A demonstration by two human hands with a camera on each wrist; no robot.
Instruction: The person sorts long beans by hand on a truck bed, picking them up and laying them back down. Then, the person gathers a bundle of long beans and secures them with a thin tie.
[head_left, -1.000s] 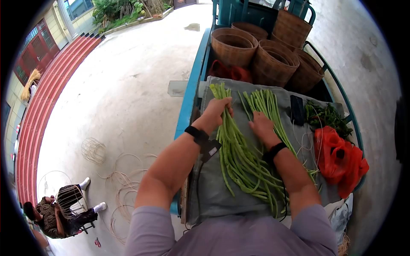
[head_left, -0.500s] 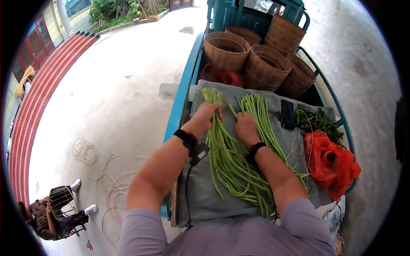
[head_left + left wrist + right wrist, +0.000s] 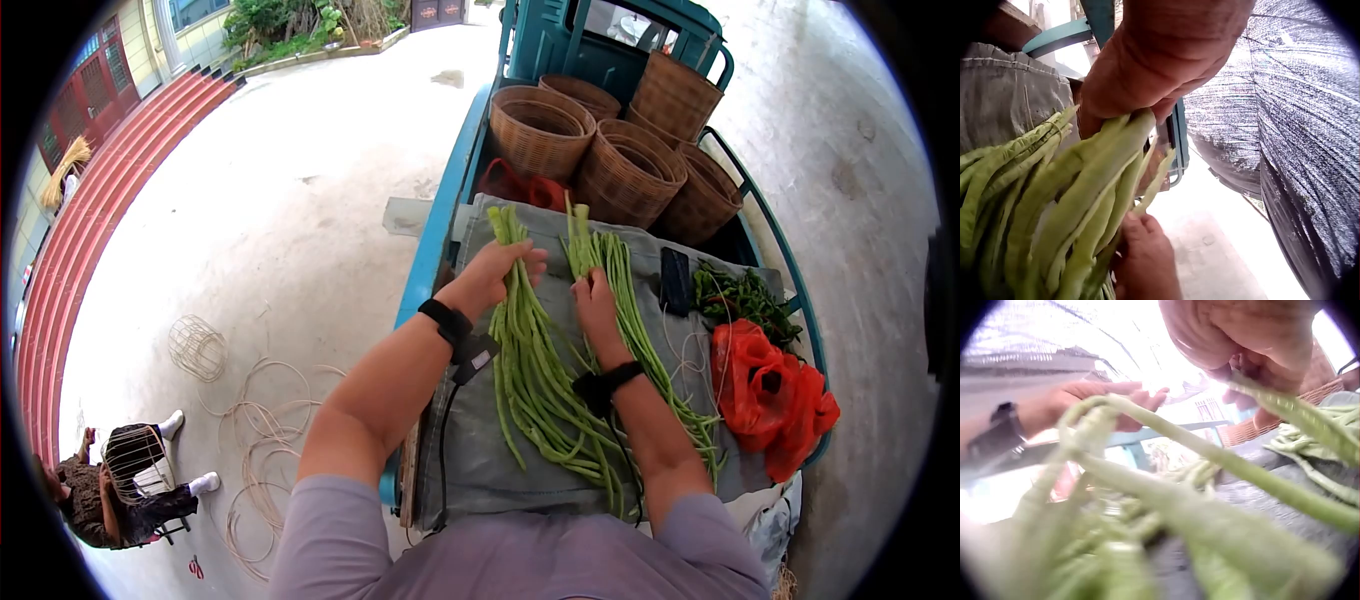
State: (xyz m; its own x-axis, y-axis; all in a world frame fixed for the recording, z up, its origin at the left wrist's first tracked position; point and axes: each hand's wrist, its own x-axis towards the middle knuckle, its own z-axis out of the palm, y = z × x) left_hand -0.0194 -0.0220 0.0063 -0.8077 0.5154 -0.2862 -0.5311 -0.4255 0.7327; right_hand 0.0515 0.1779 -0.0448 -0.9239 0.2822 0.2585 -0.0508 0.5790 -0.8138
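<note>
My left hand (image 3: 497,276) grips a loose bunch of long green beans (image 3: 522,350) near its upper end, and the tails spread down the grey cloth. In the left wrist view the beans (image 3: 1085,206) come out from under the curled hand (image 3: 1166,56). My right hand (image 3: 598,312) pinches beans whose pale ends (image 3: 578,225) stick up past the fingers. It is over a second, straighter bunch of long beans (image 3: 635,310) to the right. In the right wrist view a bean (image 3: 1300,419) runs from between the fingers of the right hand (image 3: 1247,337).
The grey cloth (image 3: 470,440) covers the rear of a teal truck bed (image 3: 440,240). Woven baskets (image 3: 630,175) stand beyond it. A dark phone-like slab (image 3: 676,280), green peppers (image 3: 745,300) and a red plastic bag (image 3: 770,390) lie at right. A seated person (image 3: 110,490) holds a wire-like frame at lower left.
The right hand has moved from beside the left bunch to over the right-hand bunch, and bean ends now rise above its fingers. The left hand keeps its grip on the left bunch.
</note>
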